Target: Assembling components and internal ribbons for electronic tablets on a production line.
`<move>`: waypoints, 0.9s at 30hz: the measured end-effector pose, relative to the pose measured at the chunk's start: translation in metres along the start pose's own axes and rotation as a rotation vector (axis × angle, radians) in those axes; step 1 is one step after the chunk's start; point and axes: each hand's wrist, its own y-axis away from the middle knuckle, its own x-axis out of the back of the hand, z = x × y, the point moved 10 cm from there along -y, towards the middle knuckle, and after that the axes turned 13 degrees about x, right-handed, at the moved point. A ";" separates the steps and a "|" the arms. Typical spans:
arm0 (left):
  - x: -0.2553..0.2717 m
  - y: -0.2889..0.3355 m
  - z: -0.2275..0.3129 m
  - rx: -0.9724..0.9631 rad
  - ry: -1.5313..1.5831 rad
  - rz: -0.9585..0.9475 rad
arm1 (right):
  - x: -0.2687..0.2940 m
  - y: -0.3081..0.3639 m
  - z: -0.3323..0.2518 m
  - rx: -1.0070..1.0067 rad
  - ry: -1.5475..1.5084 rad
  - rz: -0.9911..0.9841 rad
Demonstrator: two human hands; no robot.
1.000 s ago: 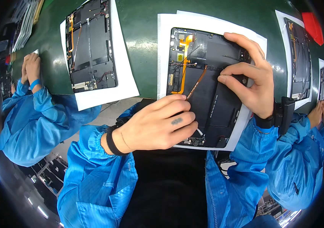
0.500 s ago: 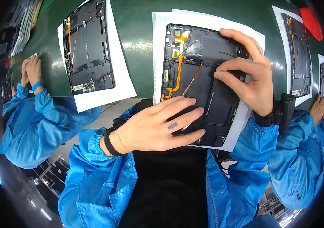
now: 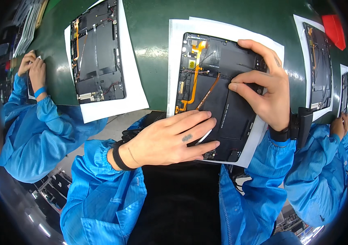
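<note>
An opened black tablet housing (image 3: 233,110) lies in front of me on white sheets (image 3: 176,30). An orange flex cable (image 3: 199,73) runs down its left side, and a narrow brown ribbon cable (image 3: 209,94) slants across its middle. My left hand (image 3: 170,141) rests over the lower left part, fingers spread. A thin white strip (image 3: 204,137) shows between two of those fingers; whether it is held cannot be told. My right hand (image 3: 266,83) pinches thumb and forefinger together above the housing's right half, while another finger touches the top edge. Whatever is in the pinch is too small to make out.
Another opened housing (image 3: 98,53) lies on white paper to the left, and a further one (image 3: 319,65) to the right. A red object (image 3: 333,32) sits at the far right of the green table (image 3: 153,24). Co-workers in blue sleeves (image 3: 51,147) sit on both sides.
The housing and its sheets appear slightly lower and farther right in view. My right hand keeps its pinch. The left co-worker's hands have moved apart a little.
</note>
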 end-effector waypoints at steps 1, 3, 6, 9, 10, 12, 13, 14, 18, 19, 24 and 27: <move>-0.001 0.000 0.000 0.003 0.012 -0.012 | -0.001 0.001 0.000 -0.015 -0.006 0.000; -0.001 0.000 -0.001 0.006 0.028 -0.013 | 0.000 0.000 0.000 -0.010 -0.013 -0.001; -0.003 0.001 -0.001 0.004 0.044 -0.030 | 0.000 0.000 -0.001 -0.017 -0.014 0.000; -0.003 0.001 0.000 0.003 0.049 -0.035 | 0.001 0.000 0.001 -0.036 -0.033 -0.007; -0.004 0.001 0.000 0.005 0.049 -0.036 | 0.001 0.000 0.001 -0.036 -0.035 -0.006; -0.003 0.000 0.000 0.006 0.051 -0.037 | 0.001 -0.001 0.001 -0.038 -0.036 -0.006; -0.003 0.000 -0.001 0.006 0.043 -0.042 | 0.001 -0.001 0.001 -0.039 -0.038 -0.003; -0.004 0.000 -0.001 0.005 0.036 -0.047 | 0.001 -0.002 0.001 -0.040 -0.039 -0.001; -0.004 0.000 -0.001 0.009 0.035 -0.045 | 0.000 -0.002 0.001 -0.046 -0.032 -0.004; -0.004 0.000 -0.001 0.011 0.031 -0.048 | 0.000 -0.002 0.001 -0.050 -0.028 -0.008; -0.003 -0.001 -0.001 0.013 0.020 -0.059 | 0.000 -0.002 0.001 -0.061 -0.031 -0.006; -0.004 -0.001 -0.001 0.012 0.010 -0.063 | 0.000 -0.002 0.001 -0.065 -0.028 -0.001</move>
